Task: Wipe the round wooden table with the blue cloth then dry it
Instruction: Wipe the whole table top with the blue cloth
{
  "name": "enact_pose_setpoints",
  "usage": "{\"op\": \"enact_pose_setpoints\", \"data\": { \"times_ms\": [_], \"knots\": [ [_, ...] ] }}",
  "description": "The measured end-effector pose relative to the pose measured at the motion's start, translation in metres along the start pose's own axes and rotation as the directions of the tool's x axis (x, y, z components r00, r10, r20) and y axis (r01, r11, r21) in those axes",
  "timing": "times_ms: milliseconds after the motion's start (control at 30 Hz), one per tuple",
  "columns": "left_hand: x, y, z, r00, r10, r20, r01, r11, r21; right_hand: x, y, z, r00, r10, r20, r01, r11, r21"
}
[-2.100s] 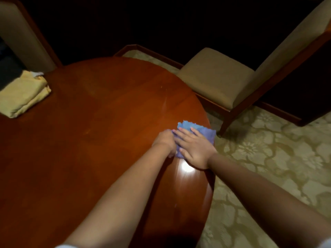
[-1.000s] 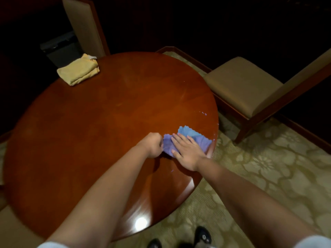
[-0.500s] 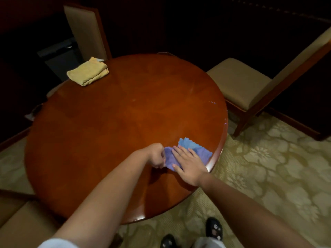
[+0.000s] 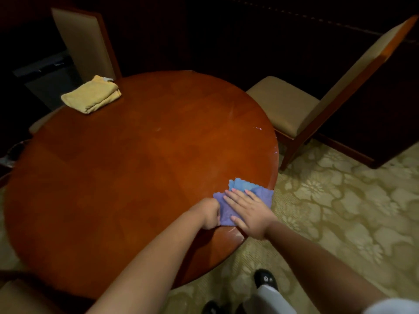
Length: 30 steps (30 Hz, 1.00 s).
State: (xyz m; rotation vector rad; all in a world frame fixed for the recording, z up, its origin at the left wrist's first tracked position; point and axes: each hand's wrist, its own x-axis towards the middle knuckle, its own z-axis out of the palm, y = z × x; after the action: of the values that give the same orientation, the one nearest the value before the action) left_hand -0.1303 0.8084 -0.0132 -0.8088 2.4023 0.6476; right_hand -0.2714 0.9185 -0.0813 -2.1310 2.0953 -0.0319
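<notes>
Head view shows the crumpled blue cloth (image 4: 246,201) lying at the near right edge of the round glossy wooden worktop (image 4: 127,168). The right hand (image 4: 249,213) presses it flat with straight fingers (image 4: 233,196); the left hand (image 4: 209,214) grips its left edge with curled fingers. A folded yellow towel (image 4: 91,95) sits well apart at the far rim. Two beige upholstered chairs (image 4: 285,105) flank the worktop on patterned carpet (image 4: 340,200).

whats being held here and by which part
The blue cloth: the left hand has its grip on the cloth's left edge, while the right hand presses flat on its middle, on the table.
</notes>
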Motion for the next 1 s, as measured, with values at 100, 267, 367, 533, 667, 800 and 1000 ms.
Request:
{"op": "enact_pose_setpoints", "data": {
  "times_ms": [100,267,367,533,667,800,1000],
  "knots": [
    [0.019,0.011,-0.007,0.999,0.005,-0.041,-0.003,0.998,0.06,0.01,0.023,-0.006,1.0,0.014,0.013,-0.014,1.0,0.0],
    [0.054,0.034,-0.035,0.997,0.006,-0.079,0.005,0.991,0.135,0.034,0.069,-0.01,1.0,-0.011,0.007,0.01,1.0,0.016],
    [0.077,0.049,-0.056,0.998,-0.022,-0.065,0.031,0.991,0.13,0.05,0.102,-0.013,1.0,-0.024,0.006,0.024,0.999,0.031],
    [0.12,0.075,-0.098,0.999,-0.052,0.017,0.05,0.994,0.097,0.08,0.149,-0.017,0.994,-0.113,0.006,0.112,0.99,0.084],
    [0.164,0.082,-0.123,0.989,-0.134,0.067,0.128,0.987,0.093,0.112,0.191,-0.026,0.981,-0.191,0.012,0.19,0.978,0.082],
    [0.2,0.081,-0.145,0.958,-0.249,0.141,0.235,0.966,0.106,0.147,0.226,-0.035,0.947,-0.318,0.05,0.313,0.946,0.085],
    [0.233,0.071,-0.165,0.93,-0.356,0.087,0.354,0.934,0.045,0.2,0.258,-0.045,0.894,-0.445,0.049,0.441,0.895,0.064]
  ]
}}
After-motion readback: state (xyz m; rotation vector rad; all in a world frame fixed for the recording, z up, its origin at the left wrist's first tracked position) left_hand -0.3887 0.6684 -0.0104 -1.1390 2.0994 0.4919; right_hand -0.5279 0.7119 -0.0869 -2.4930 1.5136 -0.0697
